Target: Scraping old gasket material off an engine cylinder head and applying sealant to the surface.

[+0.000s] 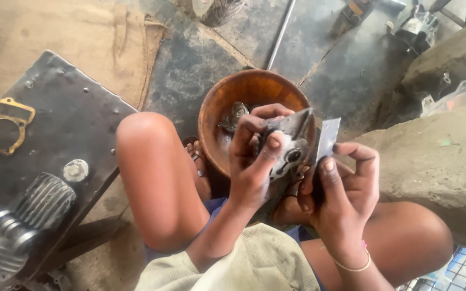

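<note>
My left hand [254, 156] grips a grey metal engine part [292, 148] with round holes, thumb pressed on its face. My right hand [346, 188] holds a small grey sheet, like sandpaper [327, 137], against the part's right edge. Both hands are above my knees, just in front of a round rusty-brown bowl [217, 108] on the floor that holds a small metal piece [234, 115] and some liquid.
A dark metal plate [66, 118] at left carries a finned engine cylinder [22, 221], a yellow gasket [1, 126] and a round metal cap [75, 170]. A concrete ledge [438, 161] rises at right. A metal rod [280, 33] and tools [419, 27] lie on the far floor.
</note>
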